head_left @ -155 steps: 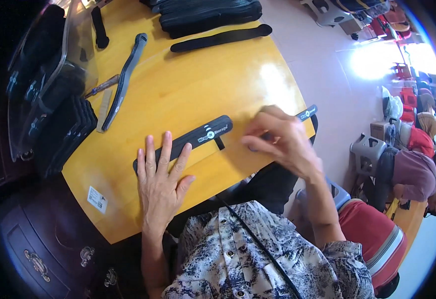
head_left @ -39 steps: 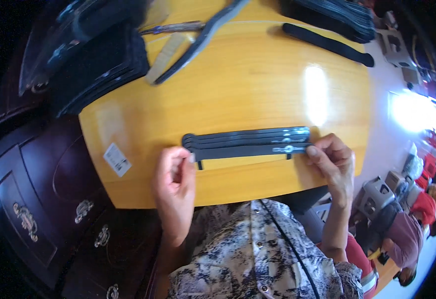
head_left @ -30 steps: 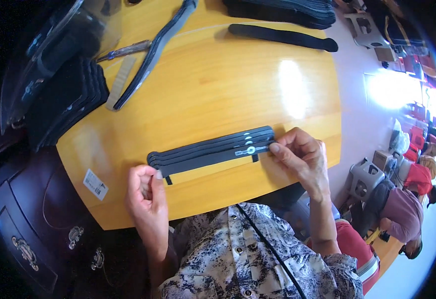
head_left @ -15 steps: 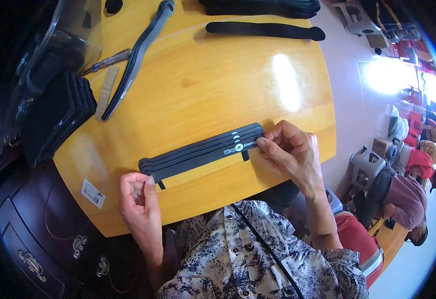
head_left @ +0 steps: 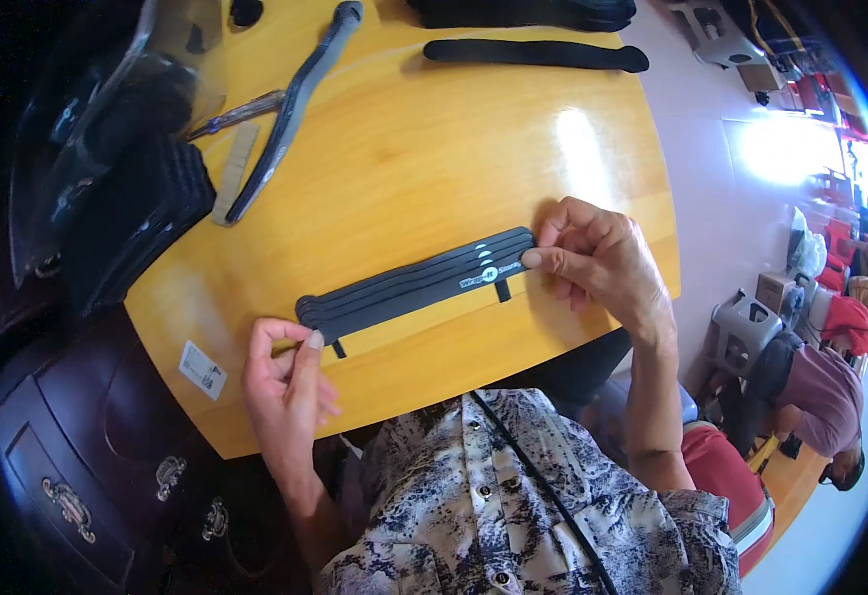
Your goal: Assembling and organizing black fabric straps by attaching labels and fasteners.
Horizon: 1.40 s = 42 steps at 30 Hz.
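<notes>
Several flat black straps with rounded ends lie fanned in a stack (head_left: 409,290) near the table's front edge, each overlapping the one behind. White printing shows toward their right end. Two short black tabs stick out from under the near edge; one tab (head_left: 502,291) is by the printing. My left hand (head_left: 290,382) pinches the stack's left end between thumb and forefinger, its other fingers loosely curled. At the right end, the thumb and forefinger of my right hand (head_left: 608,260) close on the straps' tips.
On the yellow wooden table (head_left: 404,154) lie a long grey-black strap bundle (head_left: 300,104), a tan strip (head_left: 236,174), a slim pointed tool (head_left: 238,113), and a black strap (head_left: 533,56). Dark stacked pieces (head_left: 151,223) sit left. Another person (head_left: 821,402) sits far right.
The view has shifted slightly, so the table and the things on it sit a little farther right. Both hands stay at the ends of the straps; little else differs.
</notes>
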Available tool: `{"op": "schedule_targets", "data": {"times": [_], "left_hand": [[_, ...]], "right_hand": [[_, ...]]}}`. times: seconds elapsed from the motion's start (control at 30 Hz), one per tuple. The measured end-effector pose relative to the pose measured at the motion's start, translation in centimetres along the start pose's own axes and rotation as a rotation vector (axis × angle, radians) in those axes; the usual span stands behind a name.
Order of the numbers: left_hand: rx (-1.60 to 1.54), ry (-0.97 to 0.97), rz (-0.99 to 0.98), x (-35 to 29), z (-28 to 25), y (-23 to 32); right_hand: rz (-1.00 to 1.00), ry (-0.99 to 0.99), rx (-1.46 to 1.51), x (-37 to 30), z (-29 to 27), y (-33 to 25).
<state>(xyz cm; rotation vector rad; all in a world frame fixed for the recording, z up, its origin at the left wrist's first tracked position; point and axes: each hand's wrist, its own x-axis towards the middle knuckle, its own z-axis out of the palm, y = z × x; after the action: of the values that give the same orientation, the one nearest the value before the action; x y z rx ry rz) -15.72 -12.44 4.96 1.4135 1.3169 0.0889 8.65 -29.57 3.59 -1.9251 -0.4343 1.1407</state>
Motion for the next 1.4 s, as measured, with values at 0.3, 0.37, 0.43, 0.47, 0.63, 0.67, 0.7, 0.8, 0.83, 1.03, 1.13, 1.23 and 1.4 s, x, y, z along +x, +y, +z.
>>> {"op": "schedule_targets", "data": {"times": [0.3,0.37,0.43,0.47,0.63,0.67,0.7,0.8,0.83,1.03,1.13,1.23,1.4], "left_hand": [[-0.123,0.037,0.13,-0.5,0.0,-1.6],[0.116,0.19,0.47,-0.6,0.7,-2.4],[0.573,0.242,0.927,-1.1,1.5,-2.2],[0.789,0.139,1.046,-1.3,2.1,-1.2],[0.941,-0.145,1.004,0.3,4.7,-1.4],[0.975,-0.129,1.01,0.7,4.9,-1.9],[0.979,-0.13,1.012,0.9,4.9,-2.0],[0.952,-0.155,1.012,0.9,4.9,-1.8],[0.945,-0.184,0.985,0.7,4.8,-1.8],[0.51,-0.325,0.881,1.6,2.9,0.3],[0.487,-0.118,0.97,3.3,3.0,3.7],[0.547,0.181,1.123,7.1,4.1,7.7],[0.743,0.464,1.116,12.9,6.4,12.0]], "right_hand": [[-0.077,0.103,-0.055,-1.7,0.5,0.1],[-0.277,0.181,-0.132,-2.8,1.7,-0.4],[-0.345,0.154,-0.33,-3.1,2.8,-0.6],[-0.411,0.142,-0.403,-2.7,3.6,-0.7],[-0.534,0.157,-0.583,-1.2,4.8,-0.8],[-0.514,0.163,-0.634,-0.9,4.7,-0.3],[-0.493,0.169,-0.684,-0.6,4.7,-0.1],[-0.467,0.135,-0.685,-0.2,4.3,-0.3],[-0.465,0.143,-0.68,-0.2,4.2,-0.2],[-0.542,0.095,-0.674,-0.2,3.3,-0.6],[-0.56,0.121,-0.463,-1.0,3.0,-0.6],[-0.567,0.192,-0.369,-2.4,2.9,-0.3],[-0.594,0.201,-0.335,-4.3,2.5,0.2]]}}
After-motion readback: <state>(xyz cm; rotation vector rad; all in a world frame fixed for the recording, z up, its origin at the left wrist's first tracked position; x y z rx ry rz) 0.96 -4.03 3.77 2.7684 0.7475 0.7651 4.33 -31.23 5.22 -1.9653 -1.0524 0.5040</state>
